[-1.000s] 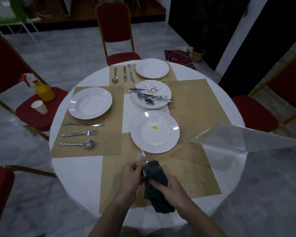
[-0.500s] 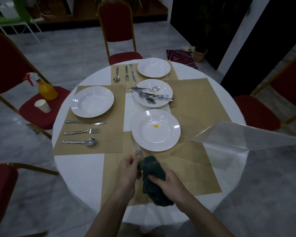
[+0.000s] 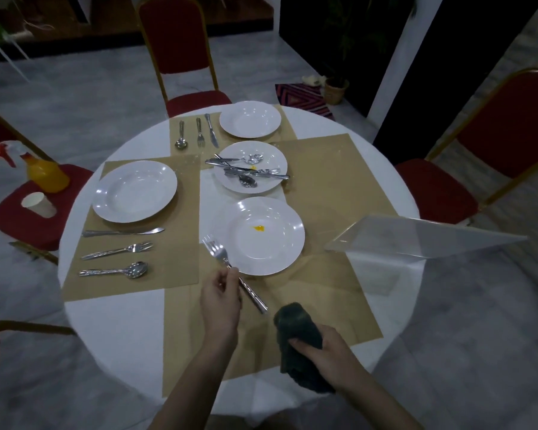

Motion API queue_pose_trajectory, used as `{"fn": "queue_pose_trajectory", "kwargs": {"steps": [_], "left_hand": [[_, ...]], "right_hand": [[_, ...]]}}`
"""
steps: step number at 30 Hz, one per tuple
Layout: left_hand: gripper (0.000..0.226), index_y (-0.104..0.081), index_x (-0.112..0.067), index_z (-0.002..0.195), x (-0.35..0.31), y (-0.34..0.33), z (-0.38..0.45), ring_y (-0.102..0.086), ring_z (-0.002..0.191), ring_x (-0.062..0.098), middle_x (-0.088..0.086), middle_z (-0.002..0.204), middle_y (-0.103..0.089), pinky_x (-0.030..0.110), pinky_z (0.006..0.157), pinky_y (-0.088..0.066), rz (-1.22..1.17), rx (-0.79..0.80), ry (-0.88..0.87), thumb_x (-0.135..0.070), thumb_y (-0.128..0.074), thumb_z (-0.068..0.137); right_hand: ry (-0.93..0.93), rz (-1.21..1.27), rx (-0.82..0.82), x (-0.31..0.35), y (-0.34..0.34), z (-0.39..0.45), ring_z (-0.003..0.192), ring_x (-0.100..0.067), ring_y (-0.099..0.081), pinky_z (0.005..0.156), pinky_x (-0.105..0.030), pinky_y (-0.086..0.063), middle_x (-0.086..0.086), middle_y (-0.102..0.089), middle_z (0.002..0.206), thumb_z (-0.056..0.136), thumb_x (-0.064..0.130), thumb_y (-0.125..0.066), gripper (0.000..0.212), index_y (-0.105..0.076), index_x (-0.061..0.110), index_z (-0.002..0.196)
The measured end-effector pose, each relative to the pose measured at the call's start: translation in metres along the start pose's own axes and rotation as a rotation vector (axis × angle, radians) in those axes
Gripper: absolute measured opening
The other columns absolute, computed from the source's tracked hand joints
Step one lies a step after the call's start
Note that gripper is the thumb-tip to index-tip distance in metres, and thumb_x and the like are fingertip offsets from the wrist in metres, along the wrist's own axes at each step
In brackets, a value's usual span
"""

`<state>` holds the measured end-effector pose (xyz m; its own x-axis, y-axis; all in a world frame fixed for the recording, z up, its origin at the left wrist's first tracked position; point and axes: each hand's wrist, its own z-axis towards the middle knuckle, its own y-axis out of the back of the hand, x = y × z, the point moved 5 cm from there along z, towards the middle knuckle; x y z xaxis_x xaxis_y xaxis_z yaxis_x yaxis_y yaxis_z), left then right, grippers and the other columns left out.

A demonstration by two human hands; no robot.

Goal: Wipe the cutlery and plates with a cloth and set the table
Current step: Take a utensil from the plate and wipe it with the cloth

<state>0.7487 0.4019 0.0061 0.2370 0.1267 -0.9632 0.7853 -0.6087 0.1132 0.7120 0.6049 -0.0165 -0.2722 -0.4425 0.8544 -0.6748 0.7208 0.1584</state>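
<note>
Your left hand (image 3: pixel 219 297) pinches the fork (image 3: pixel 233 271) mid-handle, tines up-left beside the stained plate (image 3: pixel 263 235), w/ right hand (image 3: pixel 323 352) gripping the dark cloth (image 3: pixel 298 330) just below-right, nearer the handle end.

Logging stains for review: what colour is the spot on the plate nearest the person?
Orange-yellow spot on the white plate, clearest in the head view.

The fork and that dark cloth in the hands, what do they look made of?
The fork looks like polished metal, probably steel: silvery, with bright glints along tines and handle. The cloth looks like soft, matte dark fabric, possibly microfibre; it bunches and sags in the right hand, without shine.
</note>
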Motion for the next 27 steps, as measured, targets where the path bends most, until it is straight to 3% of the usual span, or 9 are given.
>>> {"fn": "queue_pose_trajectory", "kwargs": {"steps": [4, 9, 11, 15, 17, 19, 24, 27], "left_hand": [[0.025, -0.057, -0.009, 0.074, 0.019, -0.038, -0.013, -0.049, 0.056, 0.016, 0.005, 0.060, -0.055, 0.033, 0.058, -0.044, 0.212, 0.222, 0.000, -0.025, -0.056, 0.095], [0.020, -0.060, -0.006, 0.090, 0.066, -0.105, -0.030, -0.060, 0.076, 0.021, 0.011, 0.085, -0.068, 0.045, 0.076, -0.050, 0.450, 0.482, 0.068, -0.024, -0.052, 0.095], [0.017, -0.061, -0.008, 0.096, 0.071, -0.126, -0.032, -0.064, 0.081, 0.024, 0.008, 0.093, -0.069, 0.044, 0.078, -0.053, 0.467, 0.538, 0.075, -0.022, -0.051, 0.096], [0.024, -0.054, -0.014, 0.071, 0.094, -0.150, -0.024, -0.062, 0.067, 0.028, 0.010, 0.072, -0.064, 0.046, 0.070, -0.055, 0.539, 0.569, 0.105, -0.015, -0.051, 0.095], [0.028, -0.053, -0.018, 0.065, 0.108, -0.154, -0.018, -0.062, 0.061, 0.030, 0.009, 0.064, -0.062, 0.053, 0.066, -0.056, 0.544, 0.561, 0.135, -0.012, -0.053, 0.093], [0.027, -0.052, -0.016, 0.065, 0.108, -0.155, -0.019, -0.064, 0.061, 0.028, 0.009, 0.064, -0.063, 0.050, 0.065, -0.056, 0.578, 0.544, 0.105, -0.012, -0.055, 0.092], [0.024, -0.058, -0.010, 0.070, 0.091, -0.153, -0.023, -0.064, 0.069, 0.026, 0.010, 0.071, -0.066, 0.043, 0.066, -0.051, 0.692, 0.505, 0.001, -0.018, -0.056, 0.093], [0.022, -0.053, -0.013, 0.068, 0.091, -0.150, -0.023, -0.064, 0.067, 0.025, 0.008, 0.069, -0.066, 0.042, 0.066, -0.052, 0.706, 0.474, -0.006, -0.019, -0.058, 0.089]], "right_hand": [[-0.186, 0.234, -0.215, -0.047, 0.044, -0.016, 0.087, -0.029, -0.071, 0.079, -0.035, -0.055, -0.008, -0.077, 0.084, 0.088, 0.016, -0.068, 0.011, -0.071, 0.006, 0.091], [-0.200, 0.340, -0.380, -0.059, 0.075, -0.023, 0.101, -0.030, -0.066, 0.094, -0.049, -0.052, -0.013, -0.069, 0.109, 0.085, 0.032, -0.069, 0.042, -0.057, 0.010, 0.119], [-0.195, 0.365, -0.420, -0.061, 0.084, -0.024, 0.105, -0.028, -0.064, 0.097, -0.052, -0.049, -0.010, -0.064, 0.113, 0.089, 0.031, -0.067, 0.042, -0.049, 0.014, 0.123], [-0.182, 0.393, -0.425, -0.063, 0.089, -0.026, 0.102, -0.027, -0.065, 0.095, -0.049, -0.051, -0.009, -0.066, 0.112, 0.093, 0.028, -0.062, 0.026, -0.053, 0.019, 0.116], [-0.140, 0.396, -0.427, -0.060, 0.089, -0.028, 0.099, -0.026, -0.068, 0.088, -0.042, -0.055, -0.009, -0.070, 0.109, 0.094, 0.023, -0.062, 0.022, -0.059, 0.018, 0.115], [-0.112, 0.393, -0.424, -0.057, 0.087, -0.029, 0.095, -0.025, -0.070, 0.079, -0.035, -0.058, -0.008, -0.073, 0.105, 0.094, 0.018, -0.061, 0.022, -0.062, 0.015, 0.116], [-0.134, 0.362, -0.427, -0.059, 0.082, -0.027, 0.096, -0.027, -0.070, 0.090, -0.052, -0.055, -0.006, -0.074, 0.104, 0.092, 0.026, -0.064, 0.025, -0.064, 0.019, 0.116], [-0.126, 0.350, -0.423, -0.057, 0.079, -0.024, 0.097, -0.026, -0.070, 0.091, -0.052, -0.054, -0.006, -0.074, 0.105, 0.092, 0.029, -0.064, 0.027, -0.064, 0.019, 0.117]]}}
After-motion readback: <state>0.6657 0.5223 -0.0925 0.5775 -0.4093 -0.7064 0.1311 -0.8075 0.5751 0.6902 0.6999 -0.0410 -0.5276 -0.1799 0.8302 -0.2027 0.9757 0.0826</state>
